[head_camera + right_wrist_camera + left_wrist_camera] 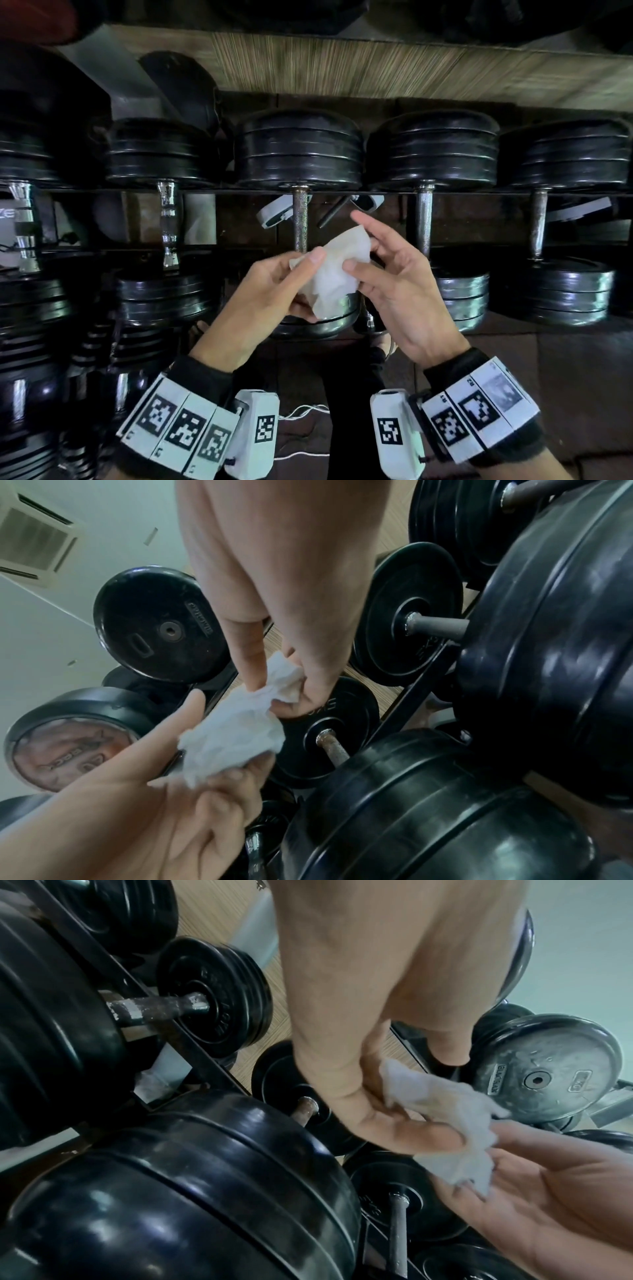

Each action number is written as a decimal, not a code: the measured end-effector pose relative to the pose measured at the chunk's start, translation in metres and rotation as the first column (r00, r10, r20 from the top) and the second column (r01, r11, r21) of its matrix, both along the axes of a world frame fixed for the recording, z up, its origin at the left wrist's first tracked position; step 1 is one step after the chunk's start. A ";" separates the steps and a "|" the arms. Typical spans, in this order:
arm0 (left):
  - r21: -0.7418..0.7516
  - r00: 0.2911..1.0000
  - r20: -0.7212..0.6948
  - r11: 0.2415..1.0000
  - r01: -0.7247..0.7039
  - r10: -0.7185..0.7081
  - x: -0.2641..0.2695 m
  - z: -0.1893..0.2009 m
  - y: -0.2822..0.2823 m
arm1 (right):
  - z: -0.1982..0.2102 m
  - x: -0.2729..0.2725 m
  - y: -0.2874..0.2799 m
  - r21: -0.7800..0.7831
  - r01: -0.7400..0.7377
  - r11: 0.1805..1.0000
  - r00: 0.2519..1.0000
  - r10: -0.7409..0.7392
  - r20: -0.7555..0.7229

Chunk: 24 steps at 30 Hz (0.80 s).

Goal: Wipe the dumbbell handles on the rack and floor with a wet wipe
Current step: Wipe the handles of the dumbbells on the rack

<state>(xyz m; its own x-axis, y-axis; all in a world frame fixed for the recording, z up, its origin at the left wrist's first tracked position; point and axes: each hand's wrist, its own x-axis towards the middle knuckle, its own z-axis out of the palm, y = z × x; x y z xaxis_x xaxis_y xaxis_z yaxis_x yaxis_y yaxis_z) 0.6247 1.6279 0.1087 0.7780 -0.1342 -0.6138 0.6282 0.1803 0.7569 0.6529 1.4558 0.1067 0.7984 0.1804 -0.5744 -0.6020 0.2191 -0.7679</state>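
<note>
We log left hand (274,291) and right hand (397,287) both pinching wet wipe (337,270), frame centre (right index extended); wrist views alone show crumpling.

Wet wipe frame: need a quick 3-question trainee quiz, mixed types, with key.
1. True or false: the wet wipe is pressed against a dumbbell handle.
2. Which hands hold the wipe? A) left hand only B) right hand only C) both
3. Fill in: the rusty handle just behind the wipe belongs to a dumbbell resting on the ____.

Key: 1 false; 2 C; 3 rack.
</note>
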 end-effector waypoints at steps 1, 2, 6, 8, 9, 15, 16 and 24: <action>0.020 1.000 0.021 1.000 0.003 -0.003 0.000 0.000 0.000 | 0.001 0.001 0.000 -0.015 -0.014 1.000 1.000 0.014 0.009; 0.056 0.999 0.041 0.998 -0.018 0.015 -0.001 -0.003 0.001 | 0.001 0.001 0.000 -0.029 -0.021 0.999 1.000 0.021 0.017; 0.142 0.990 0.055 0.980 -0.139 0.132 -0.002 -0.009 0.010 | -0.004 0.003 -0.004 -0.062 -0.003 0.998 1.000 0.004 0.027; 0.127 0.996 0.044 0.988 -0.084 0.079 -0.001 -0.007 0.012 | -0.003 0.002 -0.002 -0.052 -0.068 0.996 0.998 0.067 -0.011; 0.114 0.998 0.033 0.992 -0.052 0.048 -0.001 -0.005 0.012 | -0.002 0.001 0.000 -0.033 -0.125 0.992 0.991 0.124 -0.043; 0.114 0.987 0.043 0.981 -0.159 0.155 -0.003 -0.007 0.010 | 0.000 -0.002 0.003 -0.068 -0.092 0.993 0.988 0.083 -0.129; 0.105 0.983 0.040 0.977 -0.185 0.182 -0.003 -0.008 0.011 | -0.001 -0.002 0.003 -0.078 -0.077 0.994 0.990 0.067 -0.122; -0.063 0.972 -0.034 0.970 -0.234 0.232 -0.005 -0.009 0.010 | 0.004 -0.003 -0.001 -0.001 -0.096 0.995 0.993 0.095 -0.065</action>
<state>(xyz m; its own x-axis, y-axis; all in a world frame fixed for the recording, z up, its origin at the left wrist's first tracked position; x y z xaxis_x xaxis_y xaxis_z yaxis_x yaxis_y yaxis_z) 0.6196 1.6384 0.0996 0.7763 0.0082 -0.6303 0.5824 0.3731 0.7222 0.6503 1.4546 0.1109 0.7390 0.2517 -0.6250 -0.6682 0.1553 -0.7276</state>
